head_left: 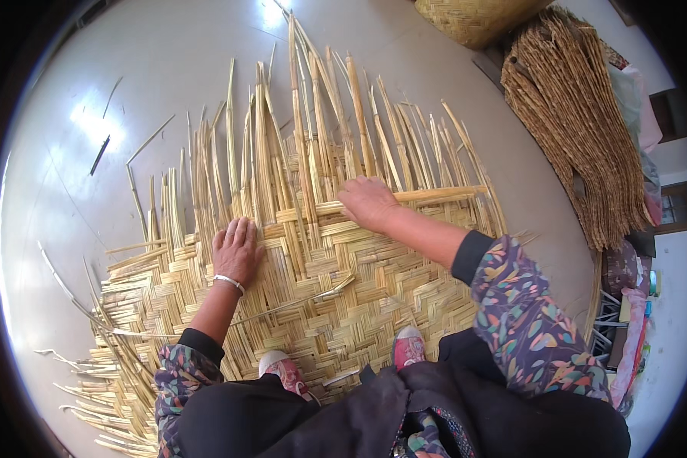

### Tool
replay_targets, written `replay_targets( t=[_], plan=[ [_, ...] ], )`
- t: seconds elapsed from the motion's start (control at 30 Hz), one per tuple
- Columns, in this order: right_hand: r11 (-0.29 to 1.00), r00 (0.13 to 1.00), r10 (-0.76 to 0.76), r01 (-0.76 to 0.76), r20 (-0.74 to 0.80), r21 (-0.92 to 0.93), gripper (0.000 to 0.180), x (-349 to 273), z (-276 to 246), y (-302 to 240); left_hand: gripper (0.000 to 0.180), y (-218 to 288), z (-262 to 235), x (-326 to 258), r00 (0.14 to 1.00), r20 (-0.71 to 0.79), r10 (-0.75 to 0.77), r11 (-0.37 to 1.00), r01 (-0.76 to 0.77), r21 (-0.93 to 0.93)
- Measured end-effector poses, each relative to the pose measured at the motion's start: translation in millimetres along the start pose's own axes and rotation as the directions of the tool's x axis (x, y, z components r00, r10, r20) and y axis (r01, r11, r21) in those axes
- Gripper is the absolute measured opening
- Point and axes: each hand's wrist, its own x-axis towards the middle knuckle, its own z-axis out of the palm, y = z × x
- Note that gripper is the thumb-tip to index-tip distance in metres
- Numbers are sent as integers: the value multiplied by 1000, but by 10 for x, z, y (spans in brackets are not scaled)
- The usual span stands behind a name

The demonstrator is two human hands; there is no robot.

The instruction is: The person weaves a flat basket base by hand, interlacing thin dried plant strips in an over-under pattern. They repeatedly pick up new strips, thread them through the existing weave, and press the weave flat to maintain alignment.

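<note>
Woven mat of pale strips (pixel 404 282), occupying the centre and spreading toward seven o'clock, its unwoven ends (pixel 359 114) fanned toward twelve across the grey floor (pixel 183 53). The left hand (pixel 238 252), near nine o'clock, lies palm down on the mat, fingers extended and grasping nothing; the right hand (pixel 366 202), just off centre toward one, bends over a crosswise strip (pixel 443 195), though whether it grips cannot be told. Red shoes (pixel 286 370) rest on the mat between five and seven; a brown ridged bundle (pixel 572 122) lies at two.
</note>
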Motion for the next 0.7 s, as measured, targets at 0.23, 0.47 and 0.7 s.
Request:
replay_targets(
  t=[0.23, 0.47, 0.7],
  plan=[
    [991, 991, 43, -27, 126, -129, 12, -281, -465, 588, 31, -146, -133, 175, 987, -88, 132, 980, -144, -140],
    [955, 948, 262, -228, 182, -188, 19, -101, -1150, 759, 20, -358, -187, 273, 958, -139, 249, 945, -272, -181],
    [972, 915, 233, -221, 331, -73, 20, -7, -1183, 506, 19, -426, -169, 280, 950, -132, 283, 933, -305, -193]
  ],
)
